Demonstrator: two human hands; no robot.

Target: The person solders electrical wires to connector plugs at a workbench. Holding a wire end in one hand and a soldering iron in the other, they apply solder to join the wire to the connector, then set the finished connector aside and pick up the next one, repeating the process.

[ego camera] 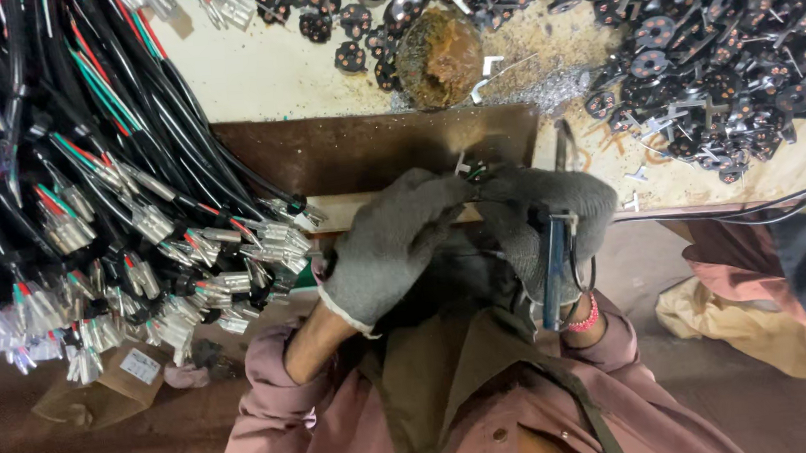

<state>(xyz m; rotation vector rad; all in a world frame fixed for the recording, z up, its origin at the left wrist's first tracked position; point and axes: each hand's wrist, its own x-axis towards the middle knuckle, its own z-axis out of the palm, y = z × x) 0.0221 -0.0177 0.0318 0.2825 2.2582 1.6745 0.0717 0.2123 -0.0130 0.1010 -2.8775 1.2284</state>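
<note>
Centrally in the head view, both grey-gloved hands meet at the desk's (pixel 251 76) near edge. The left hand (pixel 390 246) is clenched around something hidden. The right hand (pixel 549 221) grasps a blue-handled metal plier tool (pixel 554 273), its long axis running straight down the frame. Thin green-and-black wire ends (pixel 471 167) poke up between the fingers, nearer the right hand.

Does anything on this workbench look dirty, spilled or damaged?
Yes. A rusty brown lump sits at the back of the bench, and metal shavings lie scattered around it, among the black round parts. Both gloved hands, left and right, work close together in front of it.
</note>
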